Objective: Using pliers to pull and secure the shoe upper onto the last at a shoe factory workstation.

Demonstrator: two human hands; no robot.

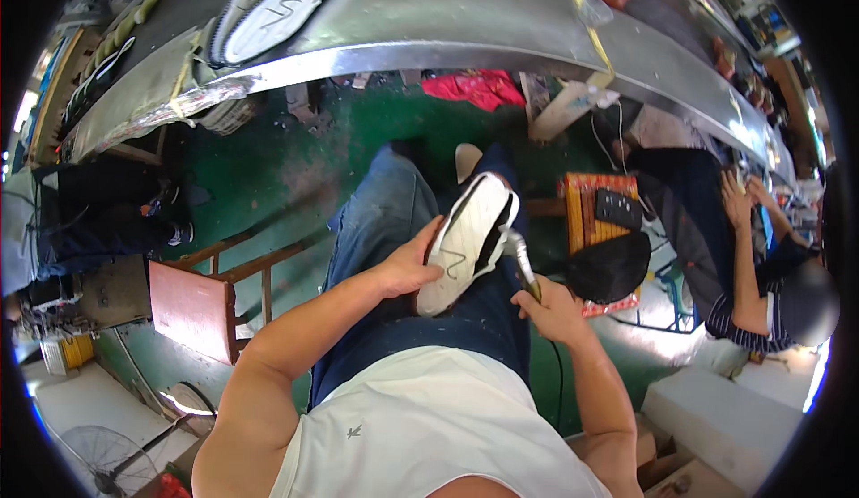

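On my lap a white shoe piece [461, 238] lies with its pale underside up, a dark squiggle drawn on it. Its far end has a dark opening along the right edge. My left hand [412, 263] grips its near left side, thumb on top. In my closed right hand [550, 308] is a hand tool [519, 249] with a curved silver head and a yellowish-brown handle. The tool's head touches or nearly touches the piece's right edge; I cannot tell which. A thin dark cord hangs below my right hand.
A metal-edged workbench [403, 15] spans the far side, holding similar white shoe pieces [284, 13]. To my left stands a wooden stool [191, 306]. On the right are a black cushion-like thing [611, 267] on a patterned seat and a co-worker [752, 292]. Another person stands far left.
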